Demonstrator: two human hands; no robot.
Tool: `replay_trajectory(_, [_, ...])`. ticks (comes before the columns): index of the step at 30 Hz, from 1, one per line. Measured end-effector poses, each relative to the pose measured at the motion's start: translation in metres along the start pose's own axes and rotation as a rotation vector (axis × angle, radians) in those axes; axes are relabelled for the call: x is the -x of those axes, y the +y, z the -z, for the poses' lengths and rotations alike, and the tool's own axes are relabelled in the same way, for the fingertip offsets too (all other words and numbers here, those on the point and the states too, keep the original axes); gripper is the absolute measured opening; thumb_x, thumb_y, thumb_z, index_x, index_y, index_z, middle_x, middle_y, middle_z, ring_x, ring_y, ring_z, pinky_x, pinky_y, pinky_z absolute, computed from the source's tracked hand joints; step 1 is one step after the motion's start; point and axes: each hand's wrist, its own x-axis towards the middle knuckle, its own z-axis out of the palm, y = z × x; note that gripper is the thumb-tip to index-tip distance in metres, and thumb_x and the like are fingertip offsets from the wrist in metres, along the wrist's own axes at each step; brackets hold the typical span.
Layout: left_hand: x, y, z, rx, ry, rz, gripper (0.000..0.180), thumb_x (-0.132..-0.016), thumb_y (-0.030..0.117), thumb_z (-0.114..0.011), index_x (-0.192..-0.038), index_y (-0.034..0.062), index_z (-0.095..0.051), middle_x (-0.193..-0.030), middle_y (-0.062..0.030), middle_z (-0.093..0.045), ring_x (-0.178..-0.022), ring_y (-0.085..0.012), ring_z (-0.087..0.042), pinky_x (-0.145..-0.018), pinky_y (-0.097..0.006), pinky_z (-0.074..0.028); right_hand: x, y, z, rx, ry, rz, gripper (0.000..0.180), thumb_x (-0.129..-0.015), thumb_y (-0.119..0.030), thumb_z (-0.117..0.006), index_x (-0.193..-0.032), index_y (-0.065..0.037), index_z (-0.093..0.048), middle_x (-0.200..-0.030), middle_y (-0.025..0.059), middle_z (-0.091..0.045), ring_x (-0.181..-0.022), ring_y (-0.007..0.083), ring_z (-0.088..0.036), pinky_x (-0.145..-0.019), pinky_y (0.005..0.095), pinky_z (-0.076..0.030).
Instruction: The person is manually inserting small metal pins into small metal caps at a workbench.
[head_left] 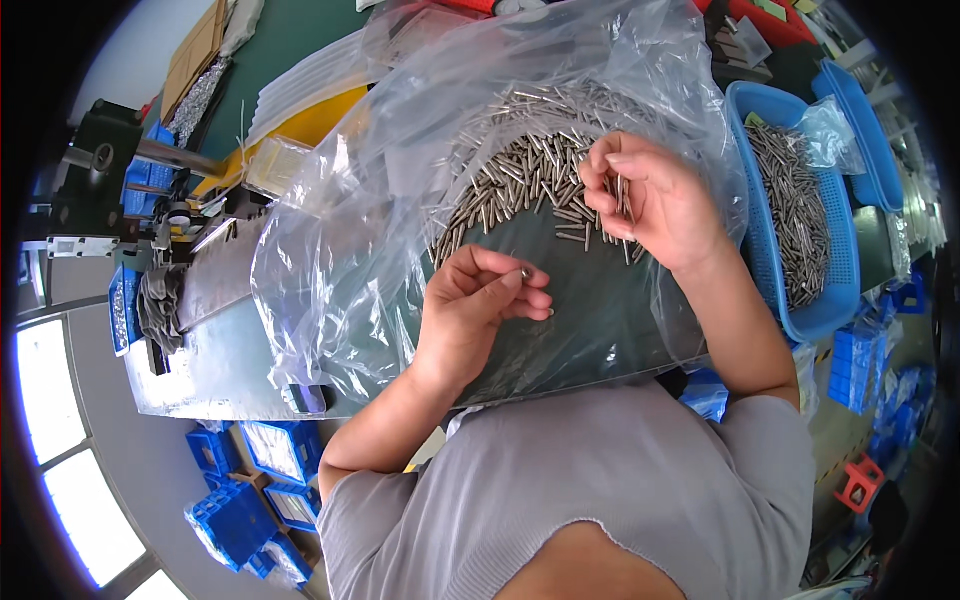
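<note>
A heap of small metal pins (530, 170) lies on a clear plastic sheet (340, 230) spread over the green table. My left hand (475, 310) is closed near the heap's lower left edge. Between its thumb and forefinger, the end of one metal pin (526, 274) shows; the rest of that pin is hidden. Over the heap's right side, my right hand (660, 195) curls around several metal pins (620, 196), palm turned partly up. A few loose pins lie on the sheet just below it.
At the right stands a blue plastic basket (850, 250) full of similar pins, with a clear bag (830, 135) at its far side and another blue tray (880, 180) beyond. A dark machine (100, 170) stands at the left. Blue crates (240, 520) sit below the table's left side.
</note>
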Motion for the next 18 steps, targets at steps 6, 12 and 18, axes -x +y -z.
replay_trajectory(6, [0.000, 0.003, 0.002, 0.045, 0.004, 0.010, 0.005, -0.091, 0.001, -0.051, -0.094, -0.0032, -0.051, -0.093, -0.0185, -0.064, -0.078, -0.0226, -0.066, -0.071, -0.034, -0.056, 0.000, 0.011, 0.007, 1.246, -0.143, 0.108, 0.011, -0.080, -0.013, -0.066, -0.084, -0.004, -0.062, -0.067, -0.0021, -0.056, -0.053, 0.0065, -0.049, -0.048, 0.0239, -0.038])
replay_trajectory(12, [0.001, 0.004, 0.003, 0.056, -0.001, 0.041, 0.006, -0.090, 0.001, -0.051, -0.095, -0.0031, -0.051, -0.093, -0.0189, -0.064, -0.079, -0.0225, -0.067, -0.071, -0.034, -0.057, 0.004, 0.035, 0.000, 1.654, -0.220, 0.512, 0.018, -0.073, -0.017, -0.070, -0.081, -0.007, -0.058, -0.077, 0.0080, -0.061, -0.064, 0.0262, -0.060, -0.054, 0.0359, -0.046])
replay_trajectory(18, [0.001, 0.005, 0.003, 0.056, -0.015, 0.076, 0.007, -0.091, 0.001, -0.051, -0.097, -0.0028, -0.051, -0.097, -0.0200, -0.063, -0.081, -0.0234, -0.066, -0.073, -0.034, -0.056, 0.007, 0.036, -0.007, 1.351, -0.208, 0.392, 0.012, -0.080, -0.010, -0.064, -0.083, -0.004, -0.054, -0.074, 0.0061, -0.058, -0.061, 0.0184, -0.058, -0.057, 0.0281, -0.047])
